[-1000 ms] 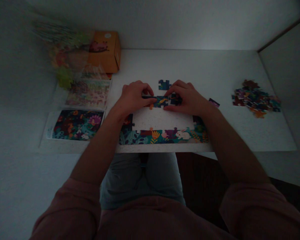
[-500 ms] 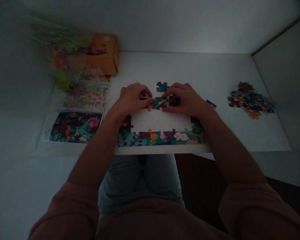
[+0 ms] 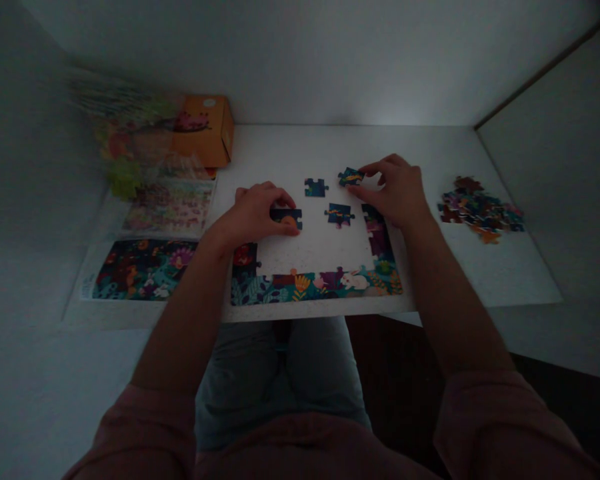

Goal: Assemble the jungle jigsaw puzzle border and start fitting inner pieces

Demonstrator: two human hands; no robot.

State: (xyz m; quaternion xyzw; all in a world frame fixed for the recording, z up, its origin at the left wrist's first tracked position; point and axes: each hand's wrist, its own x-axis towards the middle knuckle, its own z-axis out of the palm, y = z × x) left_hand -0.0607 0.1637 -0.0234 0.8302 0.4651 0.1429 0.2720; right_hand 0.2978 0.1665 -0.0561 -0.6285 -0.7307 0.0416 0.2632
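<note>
My right hand (image 3: 394,187) pinches a dark puzzle piece (image 3: 351,177) with a yellow-orange marking between thumb and fingers, at the back of the work area. My left hand (image 3: 260,215) has thumb and fingers closed on a dark puzzle piece with an orange patch (image 3: 289,219); the hand hides its left part. Between the hands lie two loose pieces, a teal-blue piece (image 3: 315,187) and, nearer to me, a dark blue piece (image 3: 339,214). In front, joined border pieces (image 3: 320,285) form a bottom row with a white rabbit, with sides rising left and right.
A pile of puzzle pieces (image 3: 480,208) lies on the right of the white table (image 3: 410,141). At the left are a printed picture sheet (image 3: 140,270), a clear plastic bag (image 3: 167,207) and an orange box (image 3: 205,133). A wall (image 3: 330,67) borders the back.
My right hand has lifted the yellow-marked piece away from beside the left-hand piece, moving it back and right. The dark blue piece it was covering now shows. The view has shifted slightly.
</note>
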